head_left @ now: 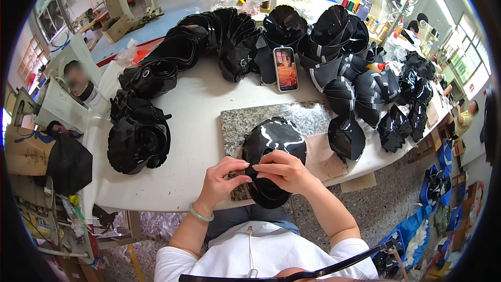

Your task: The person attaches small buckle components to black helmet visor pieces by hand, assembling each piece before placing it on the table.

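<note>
A glossy black patent-leather piece (276, 133), rounded like a cap or shell, rests on a speckled granite slab (235, 120) in front of me. Both hands meet over its near part. My left hand (225, 178), with a pale bangle at the wrist, has thumb and forefinger nearly pinched together at the piece's left side; what lies between them is too small to make out. My right hand (284, 171) is closed, its fingertips pinching at the black piece close to the left fingertips. The exact spot it grips is partly hidden by the fingers.
Stacked glossy black pieces (193, 36) curve across the table's back, with more at the left (140, 143) and dark cups (376, 91) to the right. A phone (286, 69) stands upright behind the slab. Thread spools (360, 8) and a sewing machine (128, 0) are farther back.
</note>
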Demonstrator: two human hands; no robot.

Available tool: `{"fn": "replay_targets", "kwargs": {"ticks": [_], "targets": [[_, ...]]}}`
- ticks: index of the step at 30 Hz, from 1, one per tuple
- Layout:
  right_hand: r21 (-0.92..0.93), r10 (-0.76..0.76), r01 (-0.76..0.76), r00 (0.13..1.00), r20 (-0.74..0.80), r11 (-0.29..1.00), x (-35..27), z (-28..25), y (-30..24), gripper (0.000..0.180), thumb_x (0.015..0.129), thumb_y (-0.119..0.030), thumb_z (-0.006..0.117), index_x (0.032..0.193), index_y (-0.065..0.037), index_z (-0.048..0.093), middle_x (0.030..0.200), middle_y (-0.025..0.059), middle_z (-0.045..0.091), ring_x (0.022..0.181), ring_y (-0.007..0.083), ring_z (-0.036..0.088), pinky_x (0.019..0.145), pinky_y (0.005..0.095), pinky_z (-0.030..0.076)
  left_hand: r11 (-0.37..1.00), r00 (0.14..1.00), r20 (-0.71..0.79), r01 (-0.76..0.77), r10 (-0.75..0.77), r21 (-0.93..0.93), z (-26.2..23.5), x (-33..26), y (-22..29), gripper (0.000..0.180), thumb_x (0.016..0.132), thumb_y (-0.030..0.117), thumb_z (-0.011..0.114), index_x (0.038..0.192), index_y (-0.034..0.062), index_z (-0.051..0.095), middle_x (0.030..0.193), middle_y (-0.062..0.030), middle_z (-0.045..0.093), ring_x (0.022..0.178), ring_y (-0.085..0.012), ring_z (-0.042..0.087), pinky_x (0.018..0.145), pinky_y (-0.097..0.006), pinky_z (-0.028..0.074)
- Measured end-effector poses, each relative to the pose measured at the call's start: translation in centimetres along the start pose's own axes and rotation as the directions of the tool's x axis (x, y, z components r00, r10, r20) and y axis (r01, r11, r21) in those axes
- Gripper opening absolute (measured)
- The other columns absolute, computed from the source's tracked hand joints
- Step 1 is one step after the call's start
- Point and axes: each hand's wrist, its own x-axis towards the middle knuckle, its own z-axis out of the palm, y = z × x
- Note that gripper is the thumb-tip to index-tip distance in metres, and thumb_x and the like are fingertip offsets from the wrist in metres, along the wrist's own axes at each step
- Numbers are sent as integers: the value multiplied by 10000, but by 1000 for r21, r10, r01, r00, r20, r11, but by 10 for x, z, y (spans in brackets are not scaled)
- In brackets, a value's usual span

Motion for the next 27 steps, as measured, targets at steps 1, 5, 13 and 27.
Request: {"fn": "replay_targets", "kwargs": {"ticks": [1, 5, 13, 27], "targets": [[2, -20, 20, 1000, -2, 1000, 0, 1, 2, 229, 755, -24, 752, 979, -57, 714, 909, 90, 624, 789, 262, 627, 680, 349, 519, 1000, 1000, 0, -17, 17, 16, 0, 1, 1, 302, 721, 10, 813, 1004, 16, 707, 1006, -98, 685, 865, -159, 646, 765, -264, 545], [26, 16, -15, 998, -52, 1000, -7, 10, 7, 228, 762, -12, 743, 983, -61, 712, 916, 92, 628, 791, 263, 635, 673, 347, 524, 1000, 1000, 9, 4, -4, 15, 7, 0, 4, 307, 713, 0, 814, 1002, 13, 711, 1004, -102, 685, 863, -166, 649, 756, -267, 549], [65, 94, -87, 990, -108, 994, -9, 20, 3, 185, 782, -8, 728, 959, -58, 711, 905, 96, 631, 777, 267, 649, 659, 340, 534, 948, 965, -82, 226, -249, -223, 13, -9, -2, 335, 742, -83, 759, 1065, -20, 698, 1004, -123, 679, 857, -166, 633, 732, -260, 534], [186, 223, -199, 967, -121, 962, -15, 25, 0, 187, 802, 41, 703, 966, -48, 712, 930, 74, 636, 787, 213, 668, 654, 287, 543, 943, 964, -39, 248, -263, -221, 14, -2, 9, 303, 772, -6, 776, 1065, -28, 705, 960, -85, 694, 840, -137, 653, 735, -245, 545]]}}
